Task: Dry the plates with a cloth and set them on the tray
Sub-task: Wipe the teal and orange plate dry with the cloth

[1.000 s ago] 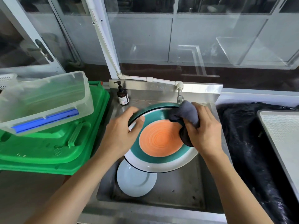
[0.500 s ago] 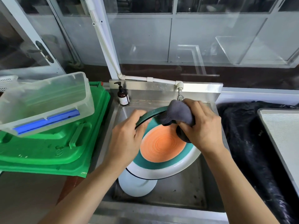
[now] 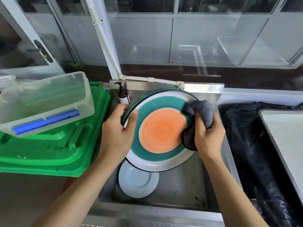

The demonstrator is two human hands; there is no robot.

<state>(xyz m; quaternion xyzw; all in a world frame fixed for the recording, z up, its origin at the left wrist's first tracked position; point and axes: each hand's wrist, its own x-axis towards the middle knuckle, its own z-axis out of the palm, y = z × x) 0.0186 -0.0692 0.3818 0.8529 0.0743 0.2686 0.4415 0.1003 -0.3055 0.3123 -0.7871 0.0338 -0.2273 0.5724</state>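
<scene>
A large plate (image 3: 157, 138) with an orange centre, teal ring and white rim is held tilted above the steel sink (image 3: 185, 190). My left hand (image 3: 118, 131) grips its left rim, thumb on the face. My right hand (image 3: 208, 136) presses a dark grey cloth (image 3: 201, 112) against the plate's right edge. A small pale blue plate (image 3: 137, 182) lies flat in the sink below, partly hidden by the large plate.
A stack of green trays (image 3: 54, 148) sits left of the sink, with a clear plastic box (image 3: 44, 99) with a blue clip on top. A brown pump bottle (image 3: 123, 95) stands at the sink's back left. Black sheeting (image 3: 255, 153) and a grey board (image 3: 287, 136) lie to the right.
The plate has tipped up to face me more fully. My right hand with the cloth slid from the plate's top edge down to its right edge. My left hand shifted lower on the left rim.
</scene>
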